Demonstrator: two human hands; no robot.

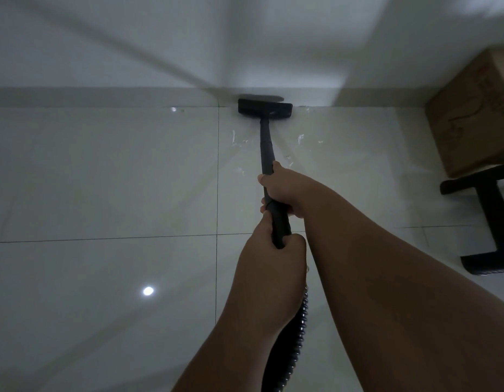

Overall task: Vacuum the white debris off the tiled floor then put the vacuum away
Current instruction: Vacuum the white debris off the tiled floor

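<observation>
While both grip wand (266, 154), right hand (281, 190) clenched higher, left hand (270, 256) lower by hose (297, 329); head (265, 109) against wall, debris (300, 138) beside wand.

Vacuum wand (266, 148): black, plain. Floor head (265, 111): black. Hose (297, 329): black, ribbed, glinting ridges. Tiled floor (103, 176): glossy pale grey-white, thin dark grout lines in grid, bright round light reflections. Debris (300, 138): white flecks. Wall (160, 38): white, grey shadows. Cardboard box (471, 114): brown, faint reddish markings. Furniture base (491, 222): black.
</observation>
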